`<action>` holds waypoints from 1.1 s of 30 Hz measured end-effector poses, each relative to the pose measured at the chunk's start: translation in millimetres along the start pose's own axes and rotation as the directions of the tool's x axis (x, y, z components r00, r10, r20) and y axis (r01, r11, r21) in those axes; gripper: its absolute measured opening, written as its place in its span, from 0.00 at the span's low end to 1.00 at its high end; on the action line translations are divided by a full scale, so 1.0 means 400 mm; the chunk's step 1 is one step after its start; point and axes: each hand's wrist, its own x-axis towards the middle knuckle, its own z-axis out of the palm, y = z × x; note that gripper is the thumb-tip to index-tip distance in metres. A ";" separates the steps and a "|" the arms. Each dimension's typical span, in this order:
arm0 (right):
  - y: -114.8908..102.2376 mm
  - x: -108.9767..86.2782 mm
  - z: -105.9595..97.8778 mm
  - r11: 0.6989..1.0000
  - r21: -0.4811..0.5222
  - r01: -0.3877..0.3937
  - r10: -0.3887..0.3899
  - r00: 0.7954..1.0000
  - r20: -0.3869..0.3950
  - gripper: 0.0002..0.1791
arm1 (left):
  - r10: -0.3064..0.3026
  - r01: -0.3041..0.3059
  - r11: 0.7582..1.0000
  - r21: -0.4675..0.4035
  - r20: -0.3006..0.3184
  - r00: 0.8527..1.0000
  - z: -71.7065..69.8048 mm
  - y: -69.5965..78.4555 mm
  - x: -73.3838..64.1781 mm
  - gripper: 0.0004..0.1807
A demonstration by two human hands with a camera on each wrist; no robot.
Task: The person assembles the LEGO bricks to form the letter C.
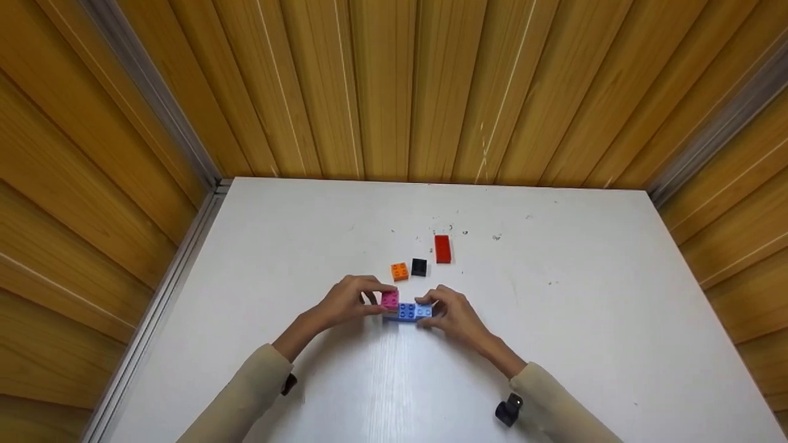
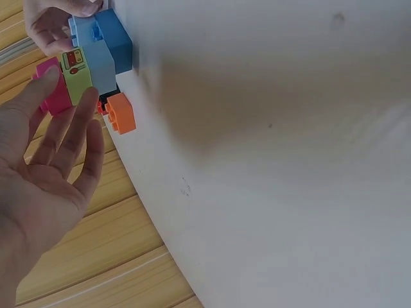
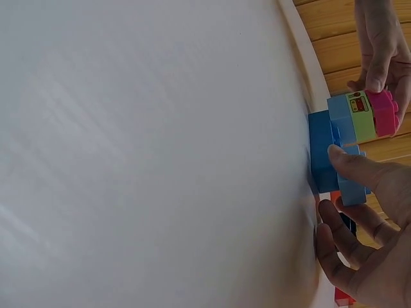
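Observation:
My left hand (image 1: 345,303) pinches a pink brick (image 1: 390,299) between thumb and fingers. The pink brick tops a stack at the left end of a long blue brick (image 1: 406,311). In the left wrist view, a printed lime-green brick (image 2: 78,76) sits under the pink one, with a light blue brick (image 2: 101,67) below that. My right hand (image 1: 458,316) grips another light blue brick (image 1: 424,311) at the right end of the long blue brick. In the right wrist view, the right thumb lies near where this light blue brick meets the blue base.
Just behind the stack lie an orange brick (image 1: 399,271) and a black brick (image 1: 419,267). A long red brick (image 1: 442,249) is farther back. The white table (image 1: 295,227) meets wood-patterned panels (image 1: 381,92) at its back edge.

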 end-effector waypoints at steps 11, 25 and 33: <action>0.000 0.003 0.006 1.000 0.017 -0.008 0.008 1.000 0.015 0.21 | -0.027 0.028 0.981 0.191 -0.008 1.000 0.000 0.015 0.010 0.23; 0.007 0.009 -0.001 0.999 -0.021 -0.030 0.030 0.999 -0.029 0.20 | 0.010 -0.001 0.993 0.121 -0.066 0.998 0.023 0.005 0.035 0.22; 0.001 0.003 0.009 0.999 -0.012 -0.041 0.040 0.999 -0.022 0.21 | 0.007 -0.010 0.991 -0.131 -0.024 1.000 0.016 -0.033 0.029 0.20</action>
